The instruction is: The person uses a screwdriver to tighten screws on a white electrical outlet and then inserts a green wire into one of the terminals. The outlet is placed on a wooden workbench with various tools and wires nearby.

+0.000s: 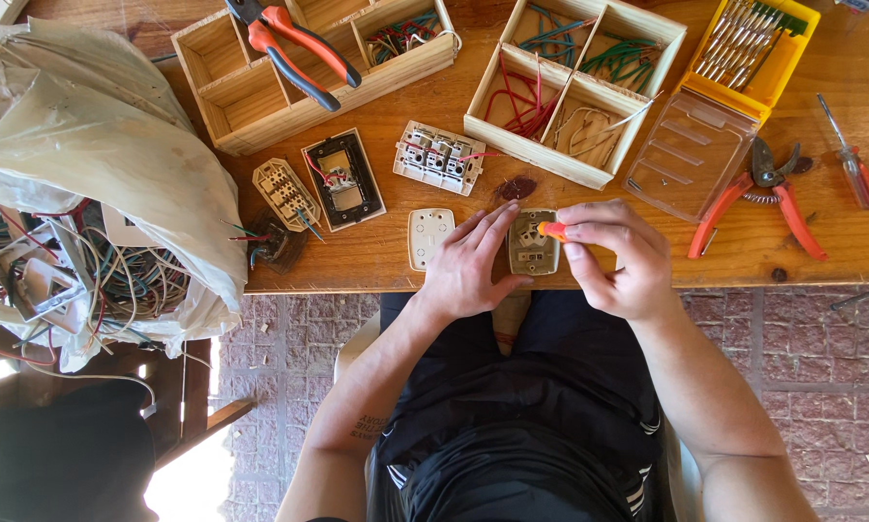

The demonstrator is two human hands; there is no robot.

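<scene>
Left hand: our left hand (468,266) lies open, fingers flat on the wooden table (405,256), thumb against the near edge of the grey socket module (533,244).
Right hand: our right hand (613,256) is closed around a small orange-handled screwdriver (552,230), its tip set on the module.
Socket module: it sits at the table's near edge, between our two hands.
Beside it: a white cover plate (427,236) just left; red pliers (765,193) well to the right.
Farther: a white switch block (439,157), then a wooden tray of coloured wires (574,82).
Far left: a plastic bag of cables (96,174).
</scene>
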